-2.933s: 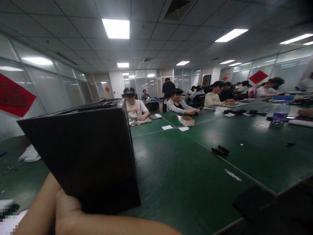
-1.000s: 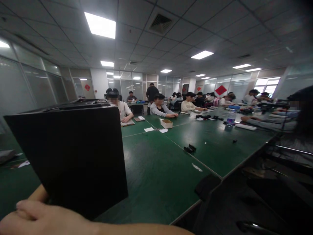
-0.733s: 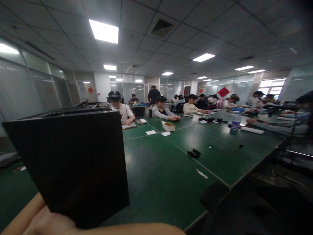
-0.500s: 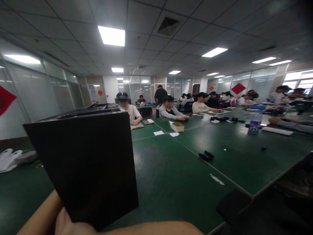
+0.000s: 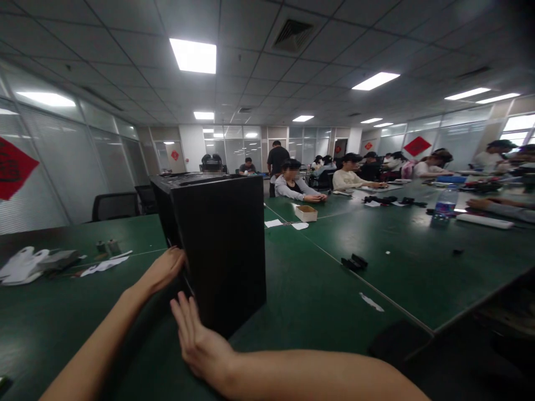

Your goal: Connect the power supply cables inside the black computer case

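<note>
The right hand is nearest to the camera, with its forearm coming in from the lower right. It is flat and open, the fingers straight and close together, and the fingertips touch the lower near edge of a tall black case. The left hand is a little further, on the left side of the case. Its fingers are gently curved and they press on the side panel, but they do not close around anything.

The black case stands upright on the green desk, between the two hands and just behind them. Its top looks open, and what is inside I cannot tell.

To the left on the desk lie white papers and a white bag. To the right, well apart from the case, there is a small black part and a white scrap. Further away stand a small cardboard box and a water bottle. At the far end other people sit at the desk, and black chairs stand behind the left side.
</note>
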A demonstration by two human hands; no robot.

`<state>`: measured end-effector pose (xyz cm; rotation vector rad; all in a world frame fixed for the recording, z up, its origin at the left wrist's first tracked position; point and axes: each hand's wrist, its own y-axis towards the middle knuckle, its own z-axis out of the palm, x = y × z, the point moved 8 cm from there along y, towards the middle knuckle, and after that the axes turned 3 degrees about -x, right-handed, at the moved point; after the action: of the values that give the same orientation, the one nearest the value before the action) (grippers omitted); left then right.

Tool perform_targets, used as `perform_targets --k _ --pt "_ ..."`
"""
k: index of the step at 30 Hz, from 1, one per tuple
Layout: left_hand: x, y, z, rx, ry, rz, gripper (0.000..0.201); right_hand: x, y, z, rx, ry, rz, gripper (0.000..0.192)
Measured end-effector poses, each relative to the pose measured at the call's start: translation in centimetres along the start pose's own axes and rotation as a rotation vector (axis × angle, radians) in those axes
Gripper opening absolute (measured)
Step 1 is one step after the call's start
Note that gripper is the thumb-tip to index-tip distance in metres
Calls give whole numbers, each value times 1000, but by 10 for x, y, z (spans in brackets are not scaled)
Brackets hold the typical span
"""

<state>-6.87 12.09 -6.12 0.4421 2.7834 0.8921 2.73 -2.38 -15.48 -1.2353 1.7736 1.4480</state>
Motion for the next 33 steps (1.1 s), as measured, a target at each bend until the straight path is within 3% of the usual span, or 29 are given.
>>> perform_targets --k 3,7,12,18,22,24,26,27,29,30,31,33 --pt "0 7 33 174 41 69 54 -20 -33 21 17 122 78 46" --pt "-17 16 51 123 145 123 55 -49 -78 59 41 280 144 51" --pt "-48 14 56 69 277 145 53 -84 -121 97 44 363 233 66" --pt "-80 8 57 85 386 127 43 -112 -153 127 97 409 214 64" --pt "-99 4 58 130 399 113 46 -135 -177 144 137 630 254 61" --pt "-102 4 58 157 380 93 49 -146 -179 138 127 866 331 57" --pt "-101 5 58 183 367 58 50 -164 -175 118 16 1186 556 49" --pt "-100 6 58 192 365 39 50 -176 -173 105 -95 1363 745 51" --pt "-98 7 59 195 365 7 51 -197 -179 79 -495 1725 1243 48" --pt "-98 8 59 185 365 -4 51 -196 -175 67 -669 1957 1383 48" --pt "-99 8 58 170 366 -10 52 -192 -165 54 -767 2189 1423 48" --pt "-102 8 57 133 373 -9 52 -188 -143 27 -834 2492 1373 46"
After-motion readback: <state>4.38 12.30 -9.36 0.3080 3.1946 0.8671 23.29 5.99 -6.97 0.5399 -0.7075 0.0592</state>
